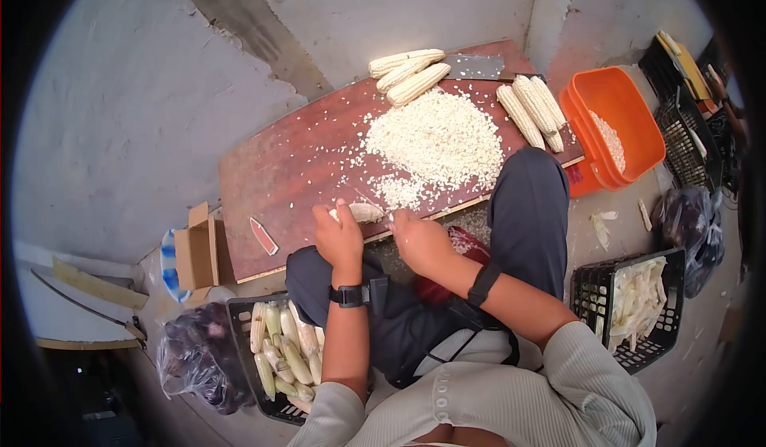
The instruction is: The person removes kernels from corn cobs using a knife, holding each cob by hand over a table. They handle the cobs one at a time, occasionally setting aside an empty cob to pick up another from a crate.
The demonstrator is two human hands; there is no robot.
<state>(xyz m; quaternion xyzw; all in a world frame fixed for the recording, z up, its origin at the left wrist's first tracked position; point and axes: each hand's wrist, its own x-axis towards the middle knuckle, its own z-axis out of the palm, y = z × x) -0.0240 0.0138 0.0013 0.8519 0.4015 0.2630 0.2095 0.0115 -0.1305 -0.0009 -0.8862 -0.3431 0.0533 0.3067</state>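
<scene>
My left hand (pixel 340 234) is closed round one end of a pale corn cob (pixel 365 212) above the front edge of the red-brown board (pixel 279 156). Close to the cob's other end, my right hand (pixel 416 240) has its fingers pressed together; what they pinch is too small to name. A thin line runs up and left from near those fingers. Beyond both hands lies a large heap of loose white kernels (pixel 439 140). Husked cobs (pixel 419 84) rest at the board's back edge, and more cobs (pixel 531 108) lie at its right end.
A cleaver (pixel 475 67) lies behind the heap, a red-and-white blade-shaped piece (pixel 263 236) at the board's left. An orange bucket (pixel 646 140) stands right. Black crates hold corn (pixel 291 359) at lower left and husks (pixel 638 299) at lower right. An open cardboard box (pixel 195 255) is at left.
</scene>
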